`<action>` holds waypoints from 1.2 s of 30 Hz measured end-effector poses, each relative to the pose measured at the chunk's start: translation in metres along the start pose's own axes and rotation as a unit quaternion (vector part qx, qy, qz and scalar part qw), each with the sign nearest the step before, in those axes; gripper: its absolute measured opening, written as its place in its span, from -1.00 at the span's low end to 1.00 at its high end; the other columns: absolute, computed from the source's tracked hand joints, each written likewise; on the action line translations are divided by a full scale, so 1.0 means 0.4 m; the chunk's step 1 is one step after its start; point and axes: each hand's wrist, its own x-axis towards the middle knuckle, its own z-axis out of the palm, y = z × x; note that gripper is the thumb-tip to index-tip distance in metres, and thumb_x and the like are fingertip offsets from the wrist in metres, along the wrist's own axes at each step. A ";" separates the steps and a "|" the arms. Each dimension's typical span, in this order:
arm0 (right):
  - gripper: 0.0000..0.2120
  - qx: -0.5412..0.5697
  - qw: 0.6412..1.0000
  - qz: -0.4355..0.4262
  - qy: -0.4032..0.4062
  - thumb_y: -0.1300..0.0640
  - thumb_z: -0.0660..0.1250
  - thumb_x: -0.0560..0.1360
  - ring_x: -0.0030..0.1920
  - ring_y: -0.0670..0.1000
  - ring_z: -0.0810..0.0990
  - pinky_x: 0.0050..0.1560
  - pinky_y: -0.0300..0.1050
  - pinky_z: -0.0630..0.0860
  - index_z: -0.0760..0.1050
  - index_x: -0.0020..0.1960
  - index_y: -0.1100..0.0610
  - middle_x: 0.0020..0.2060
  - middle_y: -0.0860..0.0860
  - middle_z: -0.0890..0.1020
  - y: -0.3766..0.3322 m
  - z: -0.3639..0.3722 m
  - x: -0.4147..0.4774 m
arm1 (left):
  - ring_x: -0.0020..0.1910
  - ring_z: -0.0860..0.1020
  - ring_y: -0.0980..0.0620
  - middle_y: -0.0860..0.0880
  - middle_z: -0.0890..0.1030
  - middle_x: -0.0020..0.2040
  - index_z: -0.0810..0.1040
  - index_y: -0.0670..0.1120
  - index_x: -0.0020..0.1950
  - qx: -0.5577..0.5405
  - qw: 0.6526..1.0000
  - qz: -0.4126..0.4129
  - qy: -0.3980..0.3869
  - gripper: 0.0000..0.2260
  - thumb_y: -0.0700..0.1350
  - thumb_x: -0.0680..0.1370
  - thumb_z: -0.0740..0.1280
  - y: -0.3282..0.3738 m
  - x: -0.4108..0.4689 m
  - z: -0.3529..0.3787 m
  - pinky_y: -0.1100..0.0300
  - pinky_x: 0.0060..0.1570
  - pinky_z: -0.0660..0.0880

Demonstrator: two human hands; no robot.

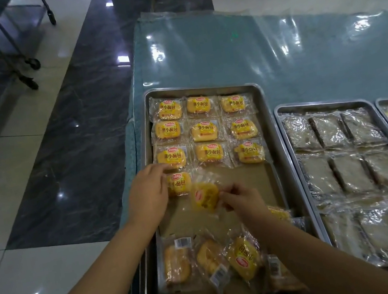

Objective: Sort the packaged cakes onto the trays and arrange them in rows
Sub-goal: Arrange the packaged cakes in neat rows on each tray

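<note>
- steel tray sits at the left of the blue-green, film-covered surface and carries the yellow packaged cakes.
- nine sorted cakes lie label-up in three rows of three at its far end.
- a tenth cake starts a fourth row in the left column.
- the left hand lies at that cake's left edge, fingers fairly straight and touching the wrapper, gripping nothing.
- the right hand pinches the wrapper edge of a held cake, blurred and tilted, over the bare middle of the tray, just right of the tenth cake.
- loose cakes lie jumbled at the tray's near end, some showing barcodes.
- the middle tray, just beside, is filled with rows of brownish cakes in shiny wrap.
- a third tray at the right edge holds pale yellow ones.
- a wheeled trolley stands on the tiled floor to the left.
</note>
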 end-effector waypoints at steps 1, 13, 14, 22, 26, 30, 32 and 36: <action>-0.92 0.046 0.998 0.008 0.035 0.34 0.31 0.45 -0.42 -0.11 0.54 -0.38 -0.25 0.49 0.51 -0.19 0.20 -0.39 0.01 0.58 -0.003 -0.008 0.001 | 0.07 0.49 -0.01 -0.05 0.57 0.09 0.56 -0.08 0.17 0.022 0.999 0.026 -0.012 -0.77 -0.23 0.54 0.26 0.008 0.002 0.005 0.12 0.05 0.40; -0.95 0.104 0.972 0.158 0.140 0.35 0.28 0.44 -0.32 0.02 0.52 -0.35 -0.15 0.48 0.48 -0.17 0.25 -0.29 0.13 0.56 0.014 0.011 0.002 | 0.27 0.37 -0.02 0.01 0.50 0.22 0.53 0.01 0.22 0.179 0.972 0.080 -0.132 -0.66 -0.25 0.48 0.32 0.021 -0.026 0.083 0.06 0.24 0.27; -0.94 0.090 0.975 0.157 0.131 0.34 0.29 0.43 -0.35 0.02 0.51 -0.33 -0.13 0.49 0.47 -0.21 0.24 -0.33 0.12 0.54 0.018 0.011 0.002 | 0.27 0.37 -0.02 0.01 0.50 0.23 0.52 0.01 0.23 0.178 0.971 0.079 -0.135 -0.65 -0.25 0.48 0.32 0.019 -0.024 0.084 0.06 0.25 0.26; -0.79 -0.517 0.816 -0.228 0.119 0.13 0.30 0.47 -0.05 -0.03 0.45 -0.13 -0.18 0.44 0.44 0.11 0.05 0.00 -0.03 0.46 0.025 -0.014 0.044 | 0.29 0.34 -0.02 0.03 0.47 0.27 0.51 0.03 0.25 0.184 0.970 0.076 -0.142 -0.65 -0.24 0.51 0.27 0.019 -0.026 0.084 0.07 0.24 0.25; -0.73 -0.545 0.803 -0.229 0.082 0.17 0.30 0.47 0.00 0.04 0.45 -0.15 -0.11 0.49 0.40 0.16 0.06 0.06 0.06 0.41 0.029 -0.004 0.069 | 0.29 0.35 -0.04 0.01 0.47 0.29 0.51 0.03 0.27 0.183 0.970 0.074 -0.144 -0.65 -0.23 0.52 0.26 0.014 -0.034 0.085 0.05 0.23 0.26; -0.78 -0.531 0.809 -0.234 0.091 0.20 0.26 0.51 0.03 0.04 0.43 -0.16 -0.12 0.49 0.39 0.15 0.09 0.07 0.06 0.40 0.022 0.009 0.080 | 0.29 0.35 -0.06 -0.02 0.48 0.29 0.50 0.01 0.29 0.180 0.969 0.077 -0.148 -0.62 -0.26 0.50 0.27 0.011 -0.038 0.087 0.03 0.26 0.26; -0.77 -0.535 0.804 -0.246 0.087 0.21 0.26 0.51 0.04 0.03 0.42 -0.17 -0.17 0.44 0.39 0.16 0.09 0.08 0.06 0.39 0.023 0.011 0.084 | 0.30 0.34 -0.05 -0.02 0.47 0.30 0.49 0.01 0.30 0.182 0.969 0.077 -0.150 -0.60 -0.28 0.50 0.27 0.013 -0.036 0.087 0.02 0.27 0.25; -0.72 -0.509 0.822 -0.247 0.067 0.18 0.29 0.50 0.06 0.01 0.41 -0.15 -0.19 0.42 0.41 0.20 0.07 0.08 0.04 0.39 0.019 -0.001 0.086 | 0.32 0.34 -0.04 -0.01 0.46 0.31 0.48 0.01 0.31 0.182 0.969 0.078 -0.145 -0.58 -0.30 0.49 0.27 0.017 -0.035 0.089 0.03 0.28 0.25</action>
